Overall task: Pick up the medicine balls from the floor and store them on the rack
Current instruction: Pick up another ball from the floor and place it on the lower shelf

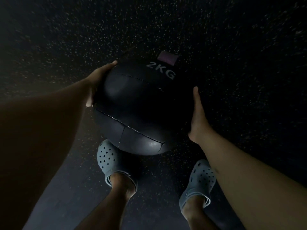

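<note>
A large black medicine ball [137,105] marked "2KG" with a purple patch sits in the middle of the head view, above my feet. My left hand [96,83] presses flat against its left side, fingers curled over the top edge. My right hand [198,117] lies flat against its right side, thumb pointing up. The ball is clamped between both palms. I cannot tell whether its underside touches the floor. No rack is in view.
Dark speckled rubber floor [240,55] fills the view all around. My two feet in grey-blue perforated clogs, the left foot [108,161] and the right foot [199,181], stand just below the ball. The scene is dim.
</note>
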Demonstrator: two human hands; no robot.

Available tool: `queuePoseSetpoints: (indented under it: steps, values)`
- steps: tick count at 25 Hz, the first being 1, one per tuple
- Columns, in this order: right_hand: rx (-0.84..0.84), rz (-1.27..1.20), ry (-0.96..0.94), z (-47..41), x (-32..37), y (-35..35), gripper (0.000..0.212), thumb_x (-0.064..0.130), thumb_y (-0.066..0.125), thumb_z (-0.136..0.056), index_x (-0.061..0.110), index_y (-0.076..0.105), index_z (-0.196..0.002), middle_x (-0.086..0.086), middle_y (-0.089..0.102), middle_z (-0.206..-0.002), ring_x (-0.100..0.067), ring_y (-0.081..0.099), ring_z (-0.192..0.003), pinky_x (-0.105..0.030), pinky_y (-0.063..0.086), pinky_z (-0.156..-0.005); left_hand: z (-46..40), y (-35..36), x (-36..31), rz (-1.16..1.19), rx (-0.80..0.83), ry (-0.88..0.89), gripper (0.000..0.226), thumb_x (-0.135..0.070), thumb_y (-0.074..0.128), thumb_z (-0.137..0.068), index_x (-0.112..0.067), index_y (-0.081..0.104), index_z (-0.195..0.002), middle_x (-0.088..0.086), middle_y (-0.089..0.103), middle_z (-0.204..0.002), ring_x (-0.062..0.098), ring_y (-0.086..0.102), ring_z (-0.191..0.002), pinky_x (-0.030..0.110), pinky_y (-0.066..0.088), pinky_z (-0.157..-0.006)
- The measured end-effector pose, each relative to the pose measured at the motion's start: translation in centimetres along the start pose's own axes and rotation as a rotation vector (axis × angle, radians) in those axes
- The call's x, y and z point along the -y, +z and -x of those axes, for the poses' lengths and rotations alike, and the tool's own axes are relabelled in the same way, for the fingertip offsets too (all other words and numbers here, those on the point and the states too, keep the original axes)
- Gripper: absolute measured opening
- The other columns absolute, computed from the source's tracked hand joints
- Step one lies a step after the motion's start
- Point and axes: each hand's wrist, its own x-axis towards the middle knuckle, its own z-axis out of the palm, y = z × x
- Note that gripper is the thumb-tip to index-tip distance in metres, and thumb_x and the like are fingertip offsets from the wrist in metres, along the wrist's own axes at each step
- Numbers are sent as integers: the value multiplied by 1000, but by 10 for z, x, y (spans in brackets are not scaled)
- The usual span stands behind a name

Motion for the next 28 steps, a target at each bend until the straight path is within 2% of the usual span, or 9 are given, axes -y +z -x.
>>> queuePoseSetpoints:
  steps: [7,10,16,18,20,22,24,26,28]
  values:
    - [-41,-113,-154,104,84,-17,86,87,35,-96,40,47,-167,4,52,-170,-17,55,-149,-41,44,-122,124,20,-72,103,77,105,49,-65,68,-91,-18,79,-100,6,87,-83,18,82,-63,24,60,-46]
    - [-86,-145,-247,194,163,-36,91,91,40,-91,36,57,-161,-3,60,-165,-27,56,-151,-54,39,-130,233,47,-135,82,170,207,47,-60,60,-98,-16,78,-101,6,87,-86,17,82,-64,23,60,-50]
    - [-277,-397,-647,419,340,-78,70,64,54,-105,25,55,-162,-11,60,-164,-30,57,-151,-51,41,-130,512,109,-285,-44,275,523,56,-68,57,-96,-22,77,-122,8,82,-99,25,77,-81,27,55,-66]
    - [-340,-425,-805,511,392,-93,69,61,57,-105,18,58,-159,-14,64,-160,-32,61,-148,-52,43,-128,613,132,-329,-70,350,621,53,-70,54,-97,-24,80,-107,6,84,-78,22,79,-62,22,55,-55]
    - [-456,-370,-966,612,430,-108,69,60,57,-105,13,62,-155,-14,69,-152,-33,62,-146,-52,45,-127,714,155,-355,-154,423,718,66,-76,49,-95,-23,85,-82,5,81,-63,21,76,-46,24,55,-51]
    - [-562,-378,-1138,716,453,-127,53,53,60,-107,14,71,-142,-10,77,-139,-31,68,-140,-50,49,-123,806,181,-363,-180,539,803,75,-82,43,-93,-24,90,-83,9,84,-74,27,81,-59,33,58,-71]
    - [-661,-315,-1248,801,464,-151,45,53,64,-104,20,77,-131,-7,82,-132,-28,75,-129,-48,55,-117,870,211,-363,-81,678,937,73,-79,40,-97,-24,82,-119,10,86,-97,29,82,-92,38,59,-91]
    - [-730,-289,-1323,885,455,-185,48,58,66,-101,25,79,-133,-1,86,-125,-19,82,-115,-44,62,-106,937,251,-351,-18,830,1126,70,-73,39,-101,-22,72,-137,8,85,-113,27,79,-109,35,62,-95]
    - [-772,-298,-1327,957,437,-219,53,66,62,-99,34,76,-140,9,86,-124,-7,83,-103,-34,62,-88,1003,293,-331,7,856,1320,71,-73,51,-97,-21,69,-142,11,78,-132,31,72,-124,43,54,-112]
